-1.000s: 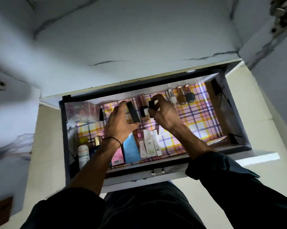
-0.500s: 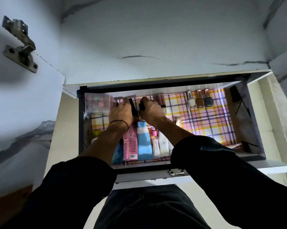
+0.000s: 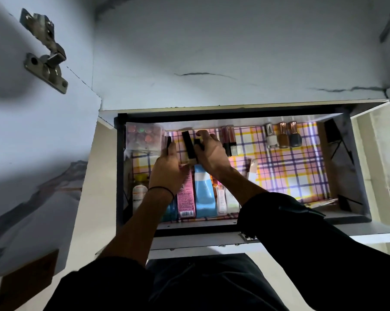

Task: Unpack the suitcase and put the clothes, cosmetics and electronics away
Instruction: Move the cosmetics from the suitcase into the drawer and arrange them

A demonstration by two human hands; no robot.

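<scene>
— Drawer pulled out under a pale marbled cupboard wall. Plaid liner on its floor, light poor. Cosmetics going in. Where is the piece being worked?

— Between the two hands, far-left part of the drawer. Black lipstick, slim, gilt foot toward the wrists. Right hand has its fingers curled round a small black piece just beside it. Left hand has its fingertips against a thin dark stick. Pinching it or only touching, cannot tell.

— How will the lipstick handle?

— My judgement: light, rigid, smooth shell, so slick. Cap could pull free if it is lifted by the top. Better taken round the middle of the barrel, thumb opposite two fingers, and set down foot first.

— Neighbours?

— Just past the left fingertips, a clear box of coloured pans, tight in the corner. Just right of the right hand, lip gloss bottles. Well to the right, three nail polish bottles, likely glass and top-heavy. Under the wrists, a pink carton, a blue tube and white tubes. The tubes look soft and lie flat.

— Main hazard?

— Right knuckles catching the glosses.
</scene>
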